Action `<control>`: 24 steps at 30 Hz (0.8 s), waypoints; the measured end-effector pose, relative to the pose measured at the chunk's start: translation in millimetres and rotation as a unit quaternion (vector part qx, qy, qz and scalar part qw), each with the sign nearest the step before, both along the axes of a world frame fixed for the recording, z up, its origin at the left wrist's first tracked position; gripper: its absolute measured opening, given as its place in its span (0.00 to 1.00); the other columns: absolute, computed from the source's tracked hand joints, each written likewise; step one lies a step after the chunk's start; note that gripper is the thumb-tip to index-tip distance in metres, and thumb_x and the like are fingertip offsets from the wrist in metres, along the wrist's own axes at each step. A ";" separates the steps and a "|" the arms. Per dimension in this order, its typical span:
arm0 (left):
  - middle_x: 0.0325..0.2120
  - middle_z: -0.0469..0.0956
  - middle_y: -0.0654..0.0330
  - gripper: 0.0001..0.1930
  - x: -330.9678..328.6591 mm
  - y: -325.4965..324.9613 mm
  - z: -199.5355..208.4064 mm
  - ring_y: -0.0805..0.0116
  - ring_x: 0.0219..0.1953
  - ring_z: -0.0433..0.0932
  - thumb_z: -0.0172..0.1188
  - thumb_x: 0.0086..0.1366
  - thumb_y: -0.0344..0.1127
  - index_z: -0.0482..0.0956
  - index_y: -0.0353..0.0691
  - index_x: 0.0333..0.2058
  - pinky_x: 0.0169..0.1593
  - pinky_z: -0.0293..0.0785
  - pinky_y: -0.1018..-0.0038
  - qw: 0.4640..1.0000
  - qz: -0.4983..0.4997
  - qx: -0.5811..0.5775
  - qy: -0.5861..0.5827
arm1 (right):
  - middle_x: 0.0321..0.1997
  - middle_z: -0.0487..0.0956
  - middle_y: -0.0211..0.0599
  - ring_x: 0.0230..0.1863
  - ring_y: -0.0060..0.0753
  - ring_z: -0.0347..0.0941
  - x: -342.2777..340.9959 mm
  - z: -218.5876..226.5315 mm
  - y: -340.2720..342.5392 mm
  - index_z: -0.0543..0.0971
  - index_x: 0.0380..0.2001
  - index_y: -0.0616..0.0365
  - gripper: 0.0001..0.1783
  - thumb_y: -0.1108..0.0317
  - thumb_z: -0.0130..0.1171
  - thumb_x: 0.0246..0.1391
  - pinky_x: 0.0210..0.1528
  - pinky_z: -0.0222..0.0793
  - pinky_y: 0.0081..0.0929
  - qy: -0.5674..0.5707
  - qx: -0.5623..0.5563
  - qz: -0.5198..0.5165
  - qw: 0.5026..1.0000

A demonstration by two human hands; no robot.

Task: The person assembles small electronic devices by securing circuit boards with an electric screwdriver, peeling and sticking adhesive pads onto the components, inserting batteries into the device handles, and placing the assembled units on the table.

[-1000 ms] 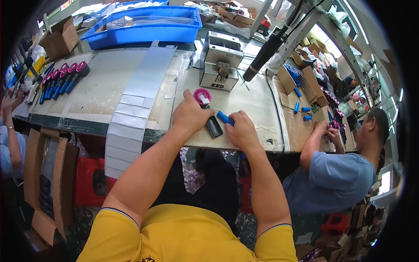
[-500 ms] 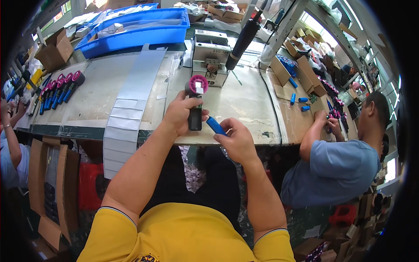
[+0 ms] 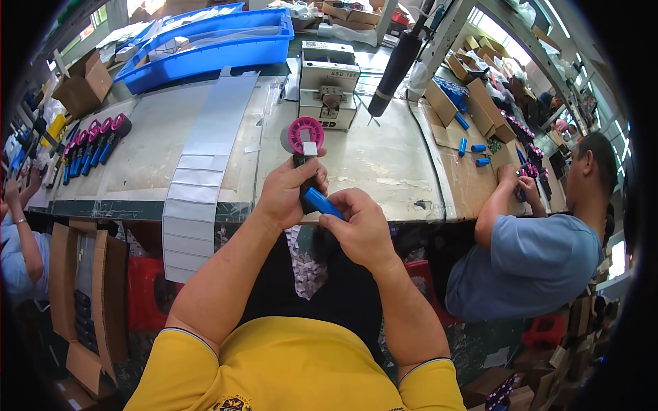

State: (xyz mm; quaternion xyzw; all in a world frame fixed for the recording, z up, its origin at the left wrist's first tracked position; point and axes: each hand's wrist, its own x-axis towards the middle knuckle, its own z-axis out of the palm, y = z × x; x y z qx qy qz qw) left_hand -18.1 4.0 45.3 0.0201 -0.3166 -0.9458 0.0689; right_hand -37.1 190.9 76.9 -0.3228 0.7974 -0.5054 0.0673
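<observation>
My left hand (image 3: 282, 194) is closed round the dark handle of a hand tool with a round pink wheel (image 3: 305, 130) at its top. A small white block sits at the lower edge of the wheel. In my right hand (image 3: 365, 229) a blue cylindrical sleeve (image 3: 319, 201) is pinched between thumb and fingers. The sleeve's far end meets the lower part of the handle, just beside my left fingers. How far it goes over the handle is hidden. Both hands are at the near edge of the worktable (image 3: 391, 185).
A strip of silver-grey labels (image 3: 195, 185) hangs over the table edge. Beyond my hands stands a metal machine (image 3: 329, 85); a dark screwdriver (image 3: 397, 72) hangs beside it. Finished-looking tools (image 3: 92, 140) lie at left, near a blue bin (image 3: 205, 61). A co-worker (image 3: 534, 253) sits at right.
The blue sleeve has moved left and up against the tool's handle, with my right hand following. My left hand and the tool have shifted slightly, and the wheel has turned to show its open ring.
</observation>
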 end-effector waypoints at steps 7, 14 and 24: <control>0.36 0.78 0.56 0.17 5.7 1.8 0.7 0.68 0.37 0.77 0.58 0.79 0.30 0.74 0.33 0.62 0.47 0.76 0.73 1.000 0.002 0.013 0.029 | 0.33 0.82 0.35 0.29 0.23 0.73 5.5 -2.2 -10.9 0.82 0.44 0.65 0.14 0.78 0.70 0.54 0.35 0.71 0.21 -0.022 -0.014 -0.054 0.998; 0.41 0.78 0.56 0.17 11.0 8.4 -4.2 0.68 0.42 0.77 0.59 0.78 0.27 0.74 0.35 0.62 0.51 0.75 0.73 0.999 0.012 0.005 0.034 | 0.33 0.82 0.35 0.30 0.23 0.74 11.8 0.2 -24.8 0.81 0.43 0.65 0.12 0.78 0.70 0.55 0.35 0.72 0.21 0.005 0.018 -0.095 0.995; 0.48 0.77 0.55 0.20 18.9 8.6 -23.4 0.64 0.50 0.77 0.62 0.74 0.24 0.73 0.40 0.62 0.60 0.74 0.67 0.998 -0.052 0.022 0.039 | 0.32 0.82 0.36 0.27 0.19 0.73 22.2 -13.9 -34.4 0.78 0.44 0.64 0.12 0.79 0.70 0.60 0.31 0.70 0.15 -0.201 -0.208 -0.076 0.954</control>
